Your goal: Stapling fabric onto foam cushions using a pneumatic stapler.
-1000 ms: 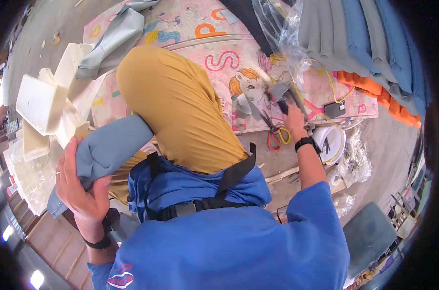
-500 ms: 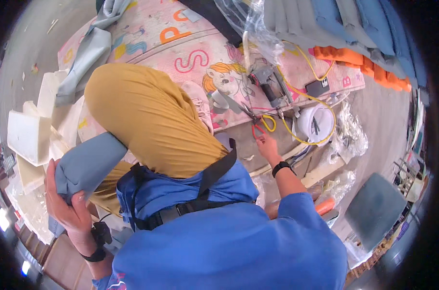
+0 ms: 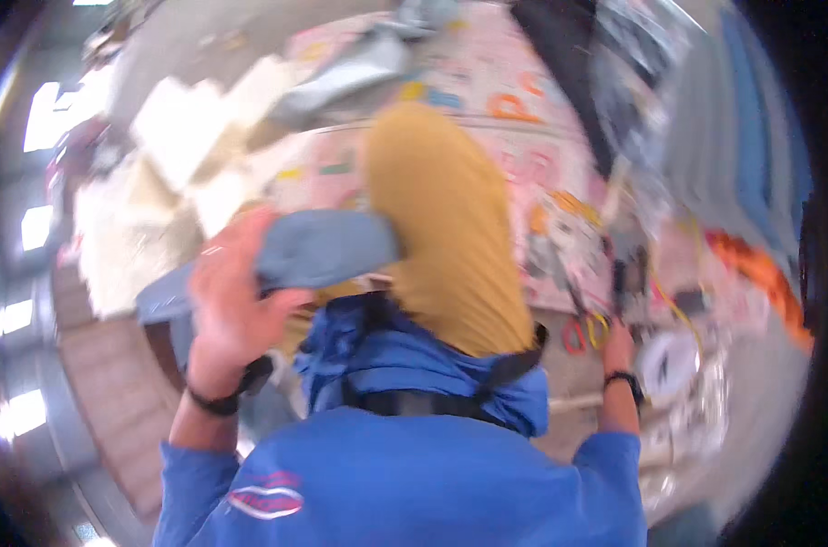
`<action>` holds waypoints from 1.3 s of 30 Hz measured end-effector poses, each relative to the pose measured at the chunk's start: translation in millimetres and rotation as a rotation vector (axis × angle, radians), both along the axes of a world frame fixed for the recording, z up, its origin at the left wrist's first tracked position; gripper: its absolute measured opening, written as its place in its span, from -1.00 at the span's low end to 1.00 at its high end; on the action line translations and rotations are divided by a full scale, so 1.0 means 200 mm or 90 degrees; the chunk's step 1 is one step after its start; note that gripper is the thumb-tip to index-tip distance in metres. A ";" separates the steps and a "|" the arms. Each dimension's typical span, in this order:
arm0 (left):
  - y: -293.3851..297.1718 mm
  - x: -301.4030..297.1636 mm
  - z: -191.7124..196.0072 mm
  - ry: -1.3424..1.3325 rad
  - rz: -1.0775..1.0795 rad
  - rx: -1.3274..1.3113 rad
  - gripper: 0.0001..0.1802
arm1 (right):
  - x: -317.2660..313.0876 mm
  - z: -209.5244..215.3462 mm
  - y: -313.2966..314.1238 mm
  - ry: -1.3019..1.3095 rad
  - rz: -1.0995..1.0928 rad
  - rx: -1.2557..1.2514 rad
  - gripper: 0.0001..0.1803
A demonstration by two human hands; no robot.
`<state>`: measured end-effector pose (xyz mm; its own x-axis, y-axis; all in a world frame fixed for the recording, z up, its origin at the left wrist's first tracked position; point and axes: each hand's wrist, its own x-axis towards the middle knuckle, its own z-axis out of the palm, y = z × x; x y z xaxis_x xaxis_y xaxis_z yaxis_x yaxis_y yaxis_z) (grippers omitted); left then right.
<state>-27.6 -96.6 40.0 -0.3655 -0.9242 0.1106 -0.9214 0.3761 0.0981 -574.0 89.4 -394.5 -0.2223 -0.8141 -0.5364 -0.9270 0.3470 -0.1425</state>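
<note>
The picture is smeared by motion. On the left, my left hand (image 3: 231, 296) is at the end of a blue-grey padded piece (image 3: 327, 248), fingers stretched up and thumb held apart. That piece lies against my leg in mustard trousers (image 3: 446, 228). On the right, my right hand (image 3: 619, 345) is at the lower end of a dark hand tool (image 3: 620, 284) by a yellow hose; its fingers are too blurred to show a grip. Scissors (image 3: 585, 334) with red and yellow handle loops lie just left of that hand.
A white bucket (image 3: 667, 365) stands right of my right hand, near clear plastic wrap (image 3: 705, 410). Pale foam blocks (image 3: 186, 137) are piled at the far left. Grey-blue padded panels (image 3: 733, 137) and an orange strip (image 3: 765, 287) lie at the right.
My view has swung, shifting the scene rightward. My right hand has gone from the scissors' red handle to the dark tool. My left hand's fingers have straightened at the padded piece.
</note>
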 end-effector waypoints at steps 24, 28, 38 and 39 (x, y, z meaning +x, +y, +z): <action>0.11 -0.04 0.05 0.059 -0.027 0.063 -0.08 | 1.31 1.76 -0.38 -1.077 -0.107 0.144 -0.62; 0.16 -0.06 0.02 0.052 -0.020 0.038 -0.08 | 1.21 1.88 -0.42 -0.862 -0.033 -0.088 -0.57; 0.16 -0.04 -0.08 0.018 -0.038 -0.074 -0.15 | 1.31 2.21 -0.73 -0.376 0.470 -0.385 -0.59; 0.15 -0.03 -0.09 0.025 -0.035 -0.075 -0.15 | 1.31 2.22 -0.73 -0.370 0.475 -0.383 -0.59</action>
<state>-34.3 -65.6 22.3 -0.4079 -0.8828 0.2330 -0.8956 0.4365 0.0857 -311.9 -56.7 48.5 0.5854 -0.8010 0.1257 -0.6122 -0.5383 -0.5792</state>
